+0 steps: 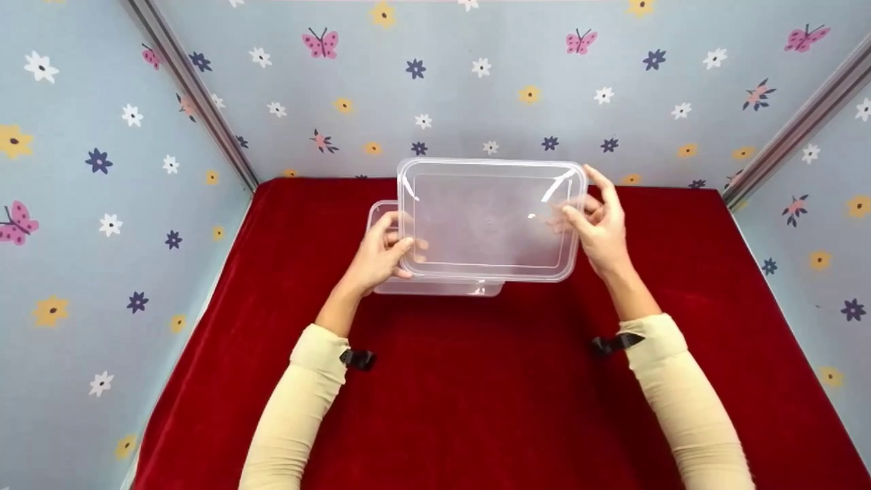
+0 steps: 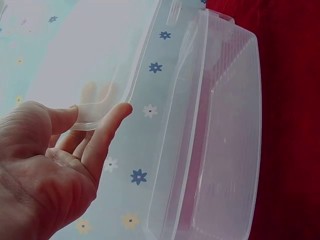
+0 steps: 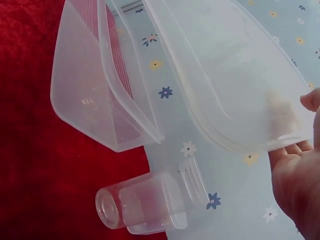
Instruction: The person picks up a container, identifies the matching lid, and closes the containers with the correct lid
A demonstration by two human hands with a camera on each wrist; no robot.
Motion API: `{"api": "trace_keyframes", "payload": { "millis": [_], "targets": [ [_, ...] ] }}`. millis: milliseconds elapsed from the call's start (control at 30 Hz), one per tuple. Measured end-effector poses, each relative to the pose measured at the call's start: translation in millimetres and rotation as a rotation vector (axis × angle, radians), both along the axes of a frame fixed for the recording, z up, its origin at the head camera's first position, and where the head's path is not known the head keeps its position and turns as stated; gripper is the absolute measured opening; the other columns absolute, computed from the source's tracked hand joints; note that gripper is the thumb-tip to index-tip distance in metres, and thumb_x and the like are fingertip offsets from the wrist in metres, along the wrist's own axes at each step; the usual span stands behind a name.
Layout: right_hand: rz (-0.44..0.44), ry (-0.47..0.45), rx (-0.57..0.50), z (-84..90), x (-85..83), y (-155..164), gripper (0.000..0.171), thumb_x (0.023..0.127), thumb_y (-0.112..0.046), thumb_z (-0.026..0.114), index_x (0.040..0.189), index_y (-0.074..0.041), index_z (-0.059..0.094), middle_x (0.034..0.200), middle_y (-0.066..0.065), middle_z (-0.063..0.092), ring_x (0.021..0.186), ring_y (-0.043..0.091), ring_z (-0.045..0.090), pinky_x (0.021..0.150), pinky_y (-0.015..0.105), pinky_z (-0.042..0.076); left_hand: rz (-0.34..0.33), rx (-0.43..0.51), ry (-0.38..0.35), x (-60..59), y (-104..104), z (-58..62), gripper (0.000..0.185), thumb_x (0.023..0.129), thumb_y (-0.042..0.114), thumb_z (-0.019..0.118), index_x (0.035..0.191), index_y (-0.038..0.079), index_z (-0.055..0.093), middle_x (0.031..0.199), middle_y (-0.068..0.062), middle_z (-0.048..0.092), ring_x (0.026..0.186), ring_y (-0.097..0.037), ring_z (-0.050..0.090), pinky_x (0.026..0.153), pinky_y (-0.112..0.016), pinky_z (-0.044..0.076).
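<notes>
A clear rectangular plastic lid (image 1: pixel 486 221) with rounded corners is held up, tilted, above the cloth. My left hand (image 1: pixel 378 257) pinches its left edge, thumb in front and fingers showing through behind. At the opposite edge, my right hand (image 1: pixel 604 231) grips the lid with the thumb in front and fingers behind. Below and partly hidden by the lid, a clear rectangular plastic container (image 1: pixel 439 288) sits on the cloth; its ribbed wall and open rim show in both wrist views. The lid is apart from the container (image 3: pixel 80 90) in the right wrist view.
In the right wrist view, a clear cup-like vessel (image 3: pixel 142 200) and other small clear plastic pieces (image 3: pixel 192 180) stand beyond the container. Red cloth (image 1: pixel 469 381) covers the table. Flower-patterned walls (image 1: pixel 449 95) enclose the back and both sides.
</notes>
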State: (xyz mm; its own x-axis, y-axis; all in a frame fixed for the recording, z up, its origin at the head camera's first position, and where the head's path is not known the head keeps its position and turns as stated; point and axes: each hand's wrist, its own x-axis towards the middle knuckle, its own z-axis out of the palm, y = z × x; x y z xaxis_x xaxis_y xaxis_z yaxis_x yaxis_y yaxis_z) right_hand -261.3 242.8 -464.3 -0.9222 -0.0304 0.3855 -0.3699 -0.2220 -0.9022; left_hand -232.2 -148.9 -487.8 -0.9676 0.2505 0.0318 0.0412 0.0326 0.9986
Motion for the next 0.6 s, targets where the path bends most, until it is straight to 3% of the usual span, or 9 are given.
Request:
{"api": "trace_keyframes", "payload": {
  "millis": [300,600],
  "targets": [
    [-0.039,-0.073,0.126,-2.6,-1.5,12.9,0.049,0.107,0.006,0.066,0.156,0.004,0.057,0.102,0.0,0.082,0.085,0.014,0.083,0.071,0.031,0.071,0.06,-0.019,0.052,3.6,-11.7,-4.2,0.028,0.114,-0.001,0.056,0.142,0.001,0.052,0.113,-0.022,0.085,0.082,-0.015,0.084,0.057,-0.033,0.068],
    [-0.017,-0.2,0.337,-3.3,1.0,13.2,0.052,0.108,-0.005,0.071,0.158,0.002,0.057,0.11,-0.005,0.077,0.091,0.01,0.081,0.077,0.034,0.072,0.116,-0.043,0.112,3.3,-10.5,-6.4,0.024,0.113,-0.001,0.057,0.137,0.002,0.055,0.114,-0.027,0.084,0.084,-0.012,0.082,0.057,-0.028,0.067]
  ]
}}
